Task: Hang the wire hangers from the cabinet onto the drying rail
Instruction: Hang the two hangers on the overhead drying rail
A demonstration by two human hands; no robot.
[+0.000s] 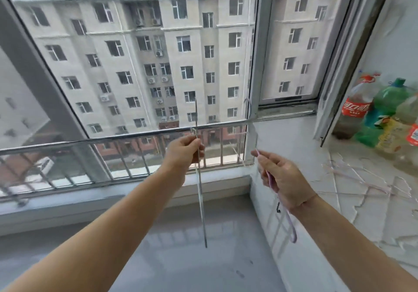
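Note:
The metal drying rail runs across the window at hand height. My left hand grips a grey wire hanger, seen edge-on, with its hook at the rail. My right hand is closed on a pale pink wire hanger, held below and to the right of the rail, apart from it. More pale hangers lie on the white cabinet top at the right.
Several plastic bottles stand on the cabinet top against the right wall. A barred guard lines the lower window. The window sill runs below, and grey floor lies beneath my arms.

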